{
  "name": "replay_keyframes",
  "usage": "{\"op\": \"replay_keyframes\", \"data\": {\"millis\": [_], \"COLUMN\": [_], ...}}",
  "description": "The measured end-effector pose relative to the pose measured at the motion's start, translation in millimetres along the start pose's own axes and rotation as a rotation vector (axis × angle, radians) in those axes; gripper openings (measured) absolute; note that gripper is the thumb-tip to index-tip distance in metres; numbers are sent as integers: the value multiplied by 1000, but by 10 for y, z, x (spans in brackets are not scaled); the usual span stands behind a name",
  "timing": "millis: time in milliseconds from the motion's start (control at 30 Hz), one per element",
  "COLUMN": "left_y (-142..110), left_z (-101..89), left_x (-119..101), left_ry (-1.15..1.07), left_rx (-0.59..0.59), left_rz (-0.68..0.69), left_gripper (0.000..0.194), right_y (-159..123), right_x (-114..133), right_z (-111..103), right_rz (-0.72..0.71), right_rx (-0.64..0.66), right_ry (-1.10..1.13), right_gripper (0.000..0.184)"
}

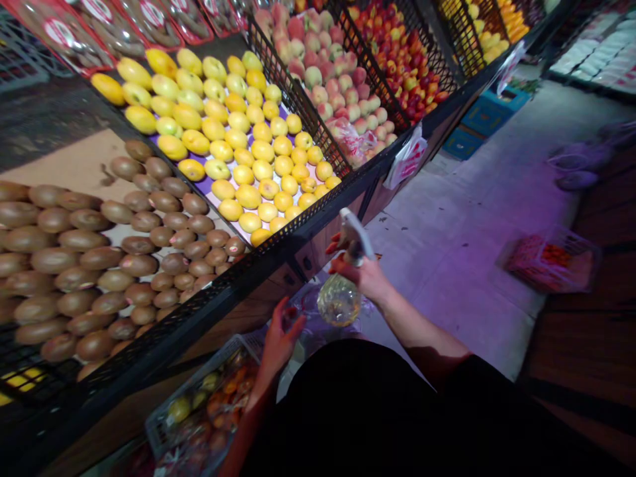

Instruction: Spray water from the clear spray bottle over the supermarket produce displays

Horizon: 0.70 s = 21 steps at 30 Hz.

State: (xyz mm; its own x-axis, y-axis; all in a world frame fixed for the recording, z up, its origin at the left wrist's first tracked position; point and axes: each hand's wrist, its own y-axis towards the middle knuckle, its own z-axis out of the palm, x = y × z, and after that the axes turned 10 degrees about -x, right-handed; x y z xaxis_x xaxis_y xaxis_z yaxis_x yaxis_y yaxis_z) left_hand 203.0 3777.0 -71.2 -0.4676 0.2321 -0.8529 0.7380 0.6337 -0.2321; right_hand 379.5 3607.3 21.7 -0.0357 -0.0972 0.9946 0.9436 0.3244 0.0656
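While in right hand, one spray bottle; left hand near.

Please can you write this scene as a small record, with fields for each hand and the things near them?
Right hand: grips a clear plastic spray bottle with white trigger head
Left hand: raised, fingers curled, above a grey plastic crate of mixed fruit
Display: yellow oval fruit in a black wire basket, brown oval kiwifruit, pink peaches
Floor: pale concrete floor, blue plastic crates
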Motion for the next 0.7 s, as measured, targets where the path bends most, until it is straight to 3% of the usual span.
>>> {"op": "replay_keyframes", "data": {"millis": [33, 100, 167, 333, 533, 700], "left_y": [102, 356, 622, 1088, 1316, 1374], "left_z": [31, 85, 145, 361, 578, 662], "left_x": [-24, -88, -152, -202, -102, -197], "left_ry": [52, 344, 576, 811, 830, 738], "left_rx": [-69, -265, -354, -361, -361, -586], "left_rz": [43, 305, 426, 383, 225, 302], "left_gripper": [75, 75, 80, 86, 91, 79], "right_y": [48, 99, 87, -104, -273, -276], "right_x": [55, 152, 220, 291, 365, 418], "right_z": [-252, -755, -1228, -2151, -2745, -3021], "right_rz": [-13, -58, -108, -150, -154, -169], "right_rx": [-57, -197, -349, -593, -790, -855], "right_ry": [-8, -30, -70, -157, -147, -204], "right_gripper": [48, 49, 49, 44, 43, 46]}}
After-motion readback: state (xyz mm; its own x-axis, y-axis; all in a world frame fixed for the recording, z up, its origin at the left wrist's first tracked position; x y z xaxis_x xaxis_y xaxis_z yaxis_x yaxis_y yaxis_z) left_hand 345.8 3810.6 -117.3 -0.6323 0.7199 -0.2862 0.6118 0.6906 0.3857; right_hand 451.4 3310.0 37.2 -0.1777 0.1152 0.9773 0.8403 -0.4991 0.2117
